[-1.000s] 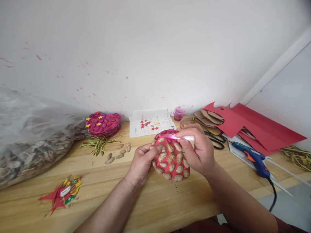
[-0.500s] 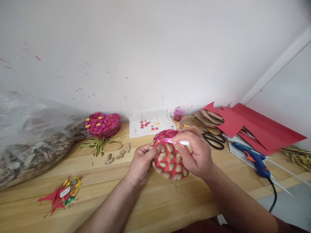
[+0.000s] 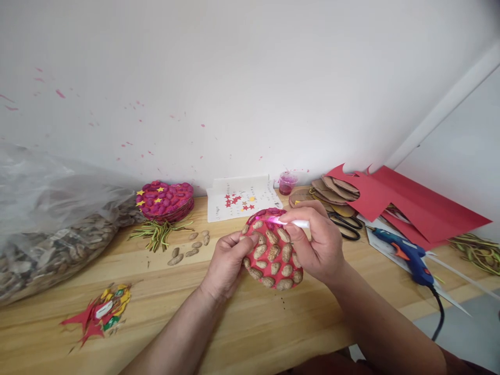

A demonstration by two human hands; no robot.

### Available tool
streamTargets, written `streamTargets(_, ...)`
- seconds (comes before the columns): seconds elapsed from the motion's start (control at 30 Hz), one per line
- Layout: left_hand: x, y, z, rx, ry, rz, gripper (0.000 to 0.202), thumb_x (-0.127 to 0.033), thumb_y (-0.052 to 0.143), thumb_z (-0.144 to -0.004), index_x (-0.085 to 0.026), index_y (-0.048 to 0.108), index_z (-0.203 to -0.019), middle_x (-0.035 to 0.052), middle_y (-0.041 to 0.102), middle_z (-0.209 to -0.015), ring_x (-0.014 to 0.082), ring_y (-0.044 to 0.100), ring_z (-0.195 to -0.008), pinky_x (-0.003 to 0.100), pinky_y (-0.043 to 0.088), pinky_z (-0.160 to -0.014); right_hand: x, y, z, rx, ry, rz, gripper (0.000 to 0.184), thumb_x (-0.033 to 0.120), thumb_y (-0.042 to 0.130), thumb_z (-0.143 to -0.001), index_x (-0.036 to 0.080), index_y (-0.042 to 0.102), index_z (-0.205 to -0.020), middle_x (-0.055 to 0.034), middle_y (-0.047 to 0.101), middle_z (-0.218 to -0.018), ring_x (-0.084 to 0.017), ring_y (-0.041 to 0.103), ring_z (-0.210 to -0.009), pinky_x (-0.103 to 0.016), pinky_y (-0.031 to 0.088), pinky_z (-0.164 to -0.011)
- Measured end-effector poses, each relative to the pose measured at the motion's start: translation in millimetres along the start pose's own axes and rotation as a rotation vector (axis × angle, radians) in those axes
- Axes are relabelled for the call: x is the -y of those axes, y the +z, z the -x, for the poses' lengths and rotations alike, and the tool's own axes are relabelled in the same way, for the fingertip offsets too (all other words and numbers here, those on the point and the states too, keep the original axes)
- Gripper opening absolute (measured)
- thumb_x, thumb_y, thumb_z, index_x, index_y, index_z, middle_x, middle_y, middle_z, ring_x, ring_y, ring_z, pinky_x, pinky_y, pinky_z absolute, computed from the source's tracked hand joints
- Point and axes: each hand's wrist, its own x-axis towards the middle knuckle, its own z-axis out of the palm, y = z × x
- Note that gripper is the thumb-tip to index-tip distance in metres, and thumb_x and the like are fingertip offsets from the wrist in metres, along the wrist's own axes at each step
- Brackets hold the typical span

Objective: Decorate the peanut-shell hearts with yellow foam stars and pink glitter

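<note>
My left hand [image 3: 228, 260] pinches the left edge of a round red board covered with peanuts [image 3: 273, 268], its thumb resting on the front. The board is tilted up off the table. Between the thumb and fingers of my right hand [image 3: 314, 239] is a white paintbrush [image 3: 299, 223] with a pink tip. That tip lies against peanuts near the board's top left. Peanuts along the top edge are coloured magenta, while those lower down are plain tan. Part of the board's right edge is hidden behind my right hand.
Magenta peanut pieces with yellow stars [image 3: 167, 200] stand at the back left, by a bag of peanuts [image 3: 58, 245]. Loose peanuts [image 3: 191, 252] lie nearby. A paint cup [image 3: 287, 183] is at the back. On the right are scissors [image 3: 346, 226], a glue gun [image 3: 410, 255] and red paper [image 3: 429, 208].
My right hand and the brush have shifted slightly right and the brush tip now sits a little higher on the board. My left hand keeps its place.
</note>
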Motion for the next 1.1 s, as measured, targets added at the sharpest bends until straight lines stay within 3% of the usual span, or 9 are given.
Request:
streamTargets(0.2,-1.2,1.2,0.0,-0.010,-0.004,0.005,0.039,-0.038,0.096,-0.057,-0.013,0.066,-0.060,0.0000,0.062,-0.055,0.0079,0.048,-0.046,0.022,0.040,-0.050,0.6,0.2,-1.2,0.009,-0.002,-0.024,0.016,0.014,0.058,-0.096,0.024,0.066,-0.105,-0.0046,0.071,-0.094,-0.023,0.061,-0.097,-0.041,0.050,-0.086)
streamTargets(0.67,0.5,-0.8,-0.6,-0.003,0.018,-0.027,0.036,-0.039,0.095,-0.059,-0.013,0.070,-0.064,0.0026,0.067,-0.060,0.0104,0.054,-0.051,0.024,0.046,-0.055,0.9,-0.7,-2.1,-0.023,0.030,0.002,0.014,0.017,0.058,-0.095,0.024,0.067,-0.103,-0.0049,0.070,-0.092,-0.024,0.062,-0.094,-0.042,0.051,-0.083)
streamTargets(1.1,5.3,-8.1,-5.7,0.037,0.162,-0.247,0.038,-0.047,0.088,-0.071,-0.015,0.069,-0.064,-0.0004,0.061,-0.060,0.0097,0.047,-0.054,0.023,0.041,-0.055,1.8,0.3,-1.2,0.008,0.003,-0.080,0.017,0.013,0.058,-0.095,0.023,0.066,-0.106,-0.0042,0.070,-0.094,-0.023,0.060,-0.097,-0.040,0.049,-0.087)
